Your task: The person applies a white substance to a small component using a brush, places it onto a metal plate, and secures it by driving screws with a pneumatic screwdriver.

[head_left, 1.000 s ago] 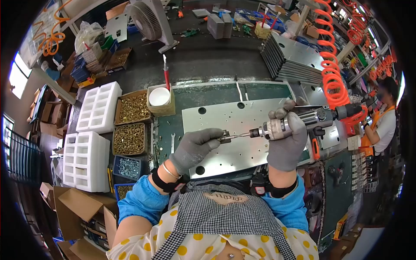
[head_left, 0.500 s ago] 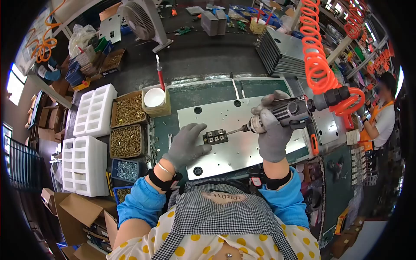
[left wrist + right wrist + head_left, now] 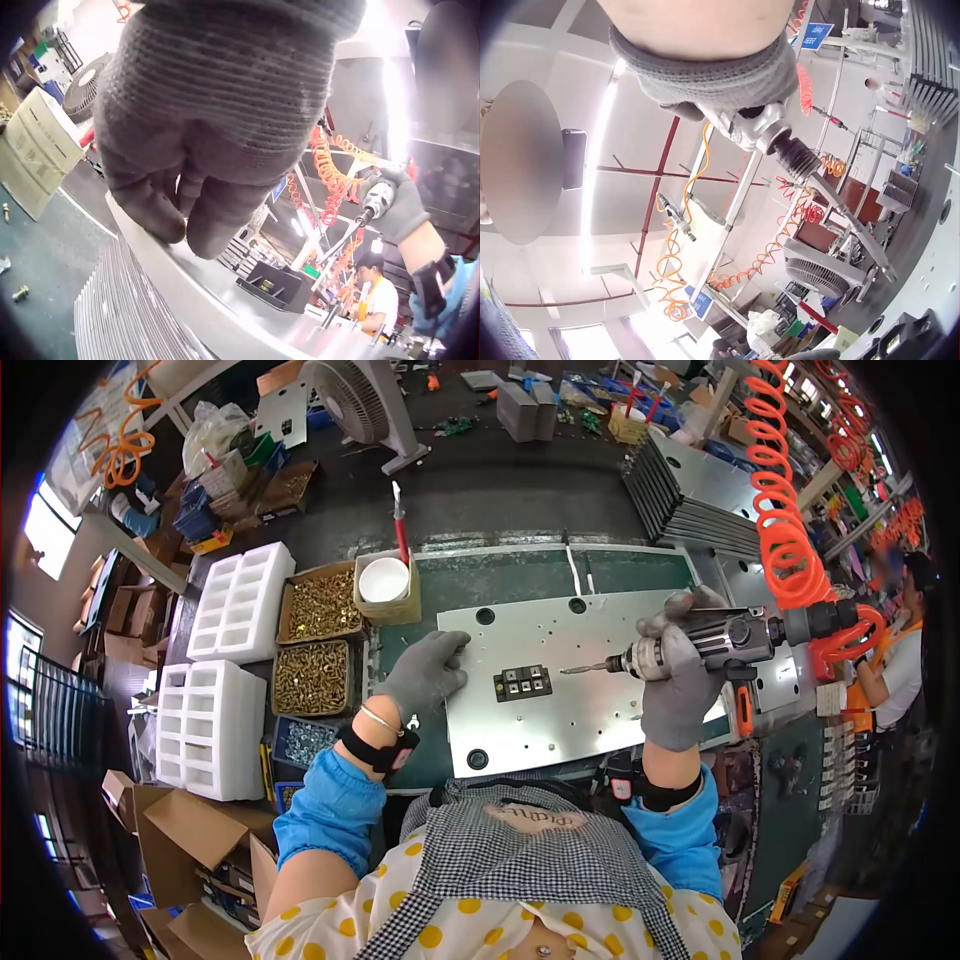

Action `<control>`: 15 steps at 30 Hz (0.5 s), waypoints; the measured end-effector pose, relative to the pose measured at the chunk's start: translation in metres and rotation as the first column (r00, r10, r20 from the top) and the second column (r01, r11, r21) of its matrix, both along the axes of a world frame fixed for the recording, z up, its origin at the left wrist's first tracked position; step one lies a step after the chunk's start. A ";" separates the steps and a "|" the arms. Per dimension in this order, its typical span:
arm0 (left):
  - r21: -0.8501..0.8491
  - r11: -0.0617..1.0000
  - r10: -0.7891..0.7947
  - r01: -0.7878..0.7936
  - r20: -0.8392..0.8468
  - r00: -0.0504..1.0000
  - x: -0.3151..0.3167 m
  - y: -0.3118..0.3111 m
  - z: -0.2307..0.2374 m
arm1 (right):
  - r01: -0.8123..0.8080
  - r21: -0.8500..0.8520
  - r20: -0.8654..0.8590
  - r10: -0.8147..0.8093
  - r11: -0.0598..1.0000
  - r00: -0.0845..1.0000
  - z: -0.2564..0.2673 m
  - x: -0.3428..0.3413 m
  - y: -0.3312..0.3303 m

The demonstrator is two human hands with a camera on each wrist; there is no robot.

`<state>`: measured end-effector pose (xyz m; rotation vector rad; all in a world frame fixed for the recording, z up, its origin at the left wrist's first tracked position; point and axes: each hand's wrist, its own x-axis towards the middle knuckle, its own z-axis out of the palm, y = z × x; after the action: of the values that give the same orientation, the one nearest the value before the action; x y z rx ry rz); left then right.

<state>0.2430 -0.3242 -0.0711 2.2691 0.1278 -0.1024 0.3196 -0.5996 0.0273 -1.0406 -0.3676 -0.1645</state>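
While right hand [image 3: 682, 682] grips pneumatic screwdriver [image 3: 733, 640], left hand [image 3: 426, 672], fingers loosely bent, empty, at metal plate [image 3: 600, 712] bearing terminal module [image 3: 523, 684].

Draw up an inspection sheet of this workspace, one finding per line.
Surface: green worktop, partly covered by a metal plate with holes.
Job's things: black block lies on the metal plate; power driver is held, its bit pointing toward the block, tip apparently clear of it.
Clutter: loose screws on the worktop; white foam trays left of the bins of brass-coloured screws.
Grips: left grip, gloved, at the plate's left edge, contact unclear; right grip, gloved, holds the driver.
Cables: orange coiled hose hangs near the driver's rear.
Surroundings: fan behind; another person to the right.
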 end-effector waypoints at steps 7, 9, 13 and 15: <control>0.219 0.972 0.067 -0.090 0.109 0.992 0.011 0.000 -0.025 | -0.032 0.037 -0.016 0.032 0.999 0.999 -0.005 -0.002 -0.002; 0.261 0.954 0.090 -0.148 0.224 0.970 0.010 0.001 -0.028 | -0.024 0.049 -0.007 0.024 0.998 1.000 -0.008 -0.001 -0.003; -0.758 0.536 0.328 -0.373 -0.220 0.919 0.003 0.010 -0.006 | -0.013 0.099 -0.037 0.017 0.995 0.999 -0.001 -0.004 -0.006; -0.898 0.315 0.271 -0.308 -0.226 0.936 -0.002 0.008 -0.002 | 0.004 0.130 0.026 -0.007 0.992 1.000 0.006 -0.005 0.001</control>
<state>0.2415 -0.3162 -0.0727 1.0320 0.3937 -0.0032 0.3148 -0.5982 0.0328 -0.9120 -0.3731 -0.2044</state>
